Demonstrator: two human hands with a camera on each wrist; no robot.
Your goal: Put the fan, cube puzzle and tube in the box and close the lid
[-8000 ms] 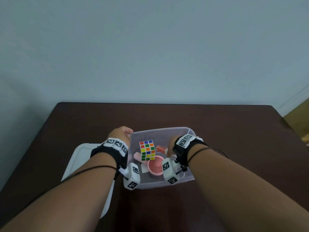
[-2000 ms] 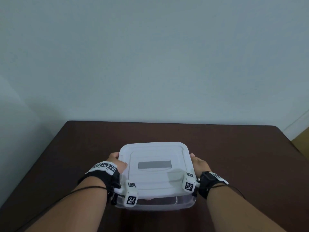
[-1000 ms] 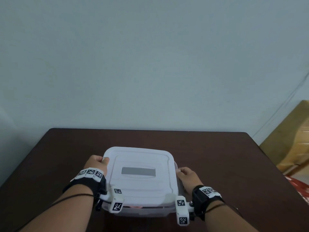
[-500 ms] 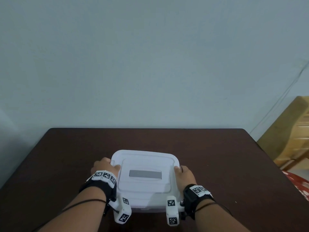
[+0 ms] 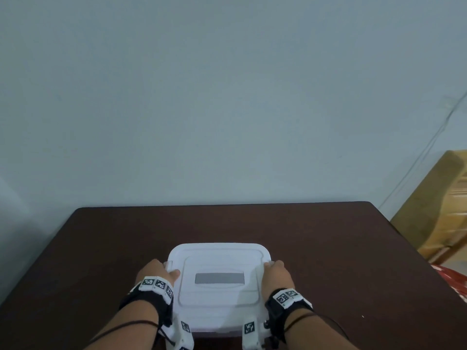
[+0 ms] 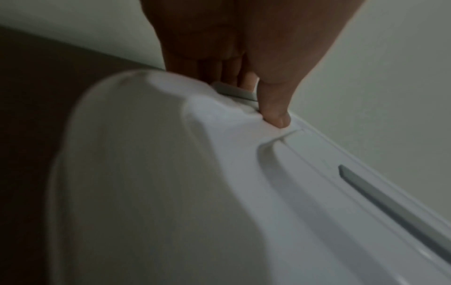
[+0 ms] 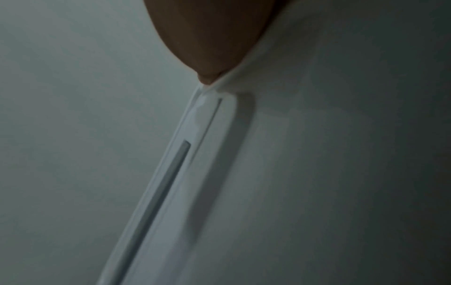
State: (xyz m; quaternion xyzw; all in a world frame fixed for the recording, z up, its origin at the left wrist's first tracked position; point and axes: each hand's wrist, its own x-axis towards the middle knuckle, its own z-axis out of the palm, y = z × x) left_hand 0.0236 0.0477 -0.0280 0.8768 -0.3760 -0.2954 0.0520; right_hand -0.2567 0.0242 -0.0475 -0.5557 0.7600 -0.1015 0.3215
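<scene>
A white lid (image 5: 219, 284) covers the box (image 5: 214, 333) at lower centre of the head view, on a dark table (image 5: 328, 248). The left hand (image 5: 155, 271) grasps the lid's left edge, thumb on top; the right hand (image 5: 276, 275) clasps its right edge.

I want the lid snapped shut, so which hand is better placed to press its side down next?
Left, probably. The left hand already has its thumb on top of the lid at the edge. The right hand sits against the lid's side, its fingers hidden.
</scene>
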